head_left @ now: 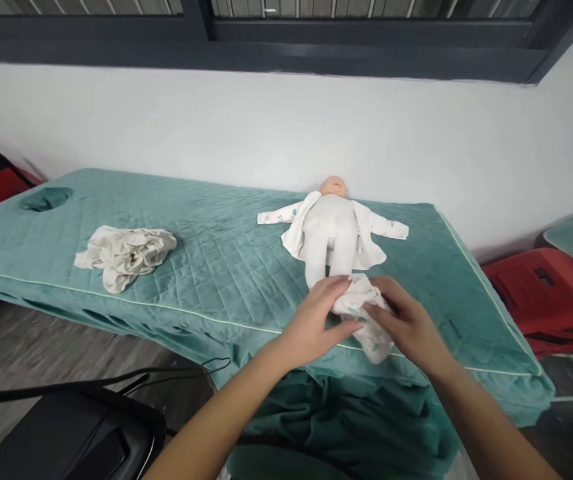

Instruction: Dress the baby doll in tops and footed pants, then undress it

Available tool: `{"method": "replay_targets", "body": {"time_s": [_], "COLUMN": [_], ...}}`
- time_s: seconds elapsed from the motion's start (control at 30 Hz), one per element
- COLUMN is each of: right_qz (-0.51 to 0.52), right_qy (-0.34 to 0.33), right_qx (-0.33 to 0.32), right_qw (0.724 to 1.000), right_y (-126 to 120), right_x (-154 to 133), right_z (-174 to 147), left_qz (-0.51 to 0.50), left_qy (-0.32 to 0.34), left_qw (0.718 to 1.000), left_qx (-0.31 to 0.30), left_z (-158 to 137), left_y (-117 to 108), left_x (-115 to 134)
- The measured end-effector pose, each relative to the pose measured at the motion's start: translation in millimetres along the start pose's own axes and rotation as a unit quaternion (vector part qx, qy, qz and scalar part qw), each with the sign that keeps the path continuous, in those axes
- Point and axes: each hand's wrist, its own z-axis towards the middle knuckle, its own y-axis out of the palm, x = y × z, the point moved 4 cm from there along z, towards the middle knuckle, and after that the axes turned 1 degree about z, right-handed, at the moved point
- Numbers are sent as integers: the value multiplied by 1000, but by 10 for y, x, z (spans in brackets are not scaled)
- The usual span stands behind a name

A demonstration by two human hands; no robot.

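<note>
A baby doll [334,220] lies on its back on the green quilted bed [216,267], head toward the wall. Its white jacket [294,237] hangs open at the front, with both printed sleeves spread out sideways. Just at the doll's feet, a bunched white printed baby garment [361,300] is between my hands. My left hand [319,320] pinches its left side, fingers curled at the upper edge. On the other side my right hand [406,320] grips the cloth, fingers bent over it. Part of the garment hangs down toward the bed's front edge. The doll's feet are partly hidden.
A crumpled off-white cloth [126,257] lies on the bed's left part, near a round hole [46,199]. Red plastic stools [546,300] stand at the right. A black chair-like object [71,433] and cables are at the lower left. A white wall [166,120] borders the back.
</note>
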Motion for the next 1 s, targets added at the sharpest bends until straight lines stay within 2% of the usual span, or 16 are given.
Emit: {"method": "replay_targets", "body": {"time_s": [0.1, 0.2, 0.27, 0.33, 0.4, 0.47, 0.53, 0.63, 0.73, 0.9, 1.0], "right_qz": [50, 64, 44, 2, -37, -50, -27, 42, 75, 38, 10], "right_qy": [-26, -50, -117, -207, -264, -257, -210, -145, -128, -156, -194], "right_qx": [-49, -74, -59, -37, -8, 23, 38, 41, 44, 40, 59], "right_qw": [997, 994, 990, 978, 964, 965, 977, 988, 988, 986, 979], "right_y": [146, 197, 189, 163, 115, 41, -35, -116, -166, -248, -310], "right_x": [-299, -461, -559, -655, -723, -754, -764, -786, -820, -813, -801], "right_z": [279, 530, 645, 705, 738, 780, 832, 898, 926, 889, 850], "left_qz": [14, 40, 41, 29, 20, 27, 37, 55, 63, -7, -10], "left_qy": [-22, -2, 16, 19, 20, 35, 61, 101, 122, 60, 17], "left_qw": [998, 991, 989, 985, 980, 975, 974, 982, 984, 996, 994], "left_qx": [63, 125, 144, 168, 195, 218, 214, 151, 110, 73, 111], "left_z": [125, 307, 422, 503, 552, 588, 635, 731, 803, 844, 843], "left_y": [-235, -526, -694, -831, -931, -994, -1010, -952, -890, -853, -892], "left_x": [104, 181, 227, 250, 258, 276, 315, 411, 503, 539, 540]}}
